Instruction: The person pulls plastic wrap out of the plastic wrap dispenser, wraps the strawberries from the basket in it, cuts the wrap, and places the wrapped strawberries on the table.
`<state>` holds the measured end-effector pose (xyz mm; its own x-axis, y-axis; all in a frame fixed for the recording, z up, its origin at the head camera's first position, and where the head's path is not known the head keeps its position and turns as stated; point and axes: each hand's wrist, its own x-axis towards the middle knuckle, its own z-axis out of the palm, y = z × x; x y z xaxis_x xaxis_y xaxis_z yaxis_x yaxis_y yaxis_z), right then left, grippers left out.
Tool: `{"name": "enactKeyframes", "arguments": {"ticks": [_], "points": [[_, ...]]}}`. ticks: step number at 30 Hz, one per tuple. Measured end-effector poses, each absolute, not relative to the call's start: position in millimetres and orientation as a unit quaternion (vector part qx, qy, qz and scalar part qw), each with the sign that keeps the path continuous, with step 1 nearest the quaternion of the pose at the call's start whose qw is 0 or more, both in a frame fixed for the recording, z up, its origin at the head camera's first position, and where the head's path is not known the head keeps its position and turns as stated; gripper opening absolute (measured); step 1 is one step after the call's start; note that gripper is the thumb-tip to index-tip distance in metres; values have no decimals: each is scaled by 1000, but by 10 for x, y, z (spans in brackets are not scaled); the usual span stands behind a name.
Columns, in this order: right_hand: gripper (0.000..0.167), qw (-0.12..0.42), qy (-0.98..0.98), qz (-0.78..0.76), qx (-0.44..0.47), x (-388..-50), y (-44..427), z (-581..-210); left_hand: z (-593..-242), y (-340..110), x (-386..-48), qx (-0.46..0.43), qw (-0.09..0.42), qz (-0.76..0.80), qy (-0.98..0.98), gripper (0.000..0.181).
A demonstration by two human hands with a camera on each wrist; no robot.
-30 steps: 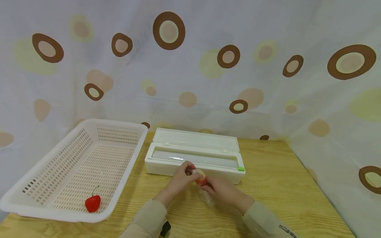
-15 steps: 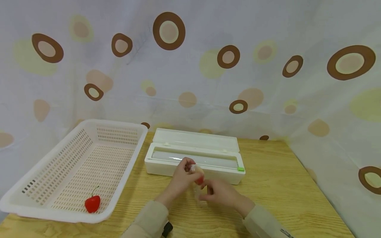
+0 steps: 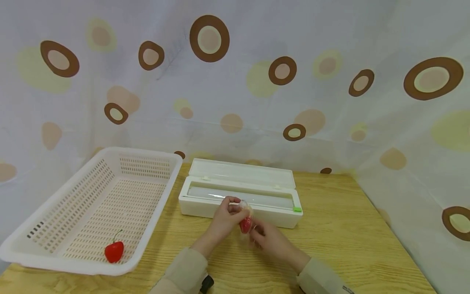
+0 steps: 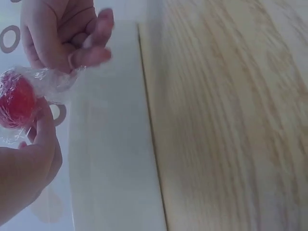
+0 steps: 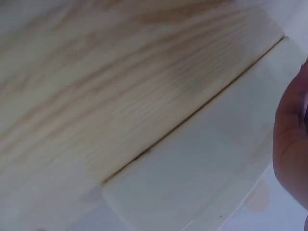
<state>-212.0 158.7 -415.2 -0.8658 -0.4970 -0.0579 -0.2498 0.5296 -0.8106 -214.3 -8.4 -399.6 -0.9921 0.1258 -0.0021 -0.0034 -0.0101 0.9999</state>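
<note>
A red fruit with a paler yellowish top (image 3: 245, 224), its kind unclear, is wrapped in crinkled clear cling film (image 4: 50, 79). My left hand (image 3: 224, 220) holds it between thumb and fingers, above the table before the white box (image 3: 205, 208). Close by on the right is my right hand (image 3: 273, 243), its fingers loosely bent and apart beside the loose end of the film. The left wrist view shows the wrapped fruit at the left edge. In the right wrist view only part of the right hand (image 5: 291, 139) shows.
The box's lid (image 3: 242, 171) stands open, with a film roll (image 3: 242, 197) inside and a green slider (image 3: 297, 209) at its right end. To the left, a white plastic basket (image 3: 158, 220) holds a red cherry-like fruit (image 3: 114, 252) with a green stem. Patterned cloth hangs behind the wooden table (image 3: 352, 245).
The right hand has let go of the fruit and moved slightly down, its fingers loosening beside the film. The left hand keeps hold of the fruit, which has turned red side down.
</note>
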Motion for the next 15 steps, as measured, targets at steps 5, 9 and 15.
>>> {"name": "enactKeyframes", "arguments": {"ticks": [5, 9, 15], "points": [[20, 93, 822, -542, -148, -2089, 1539, -4130, -3921, -99, -2113, 25, 59, 732, 678, 41], [28, 97, 768, -624, -104, -2082, 1517, -4076, -3878, -115, -2089, 24, 74, 730, 680, 41], [45, 138, 713, -685, -63, -2108, 1519, -3966, -3866, -130, -2062, 28, 80, 707, 702, 41]]}}
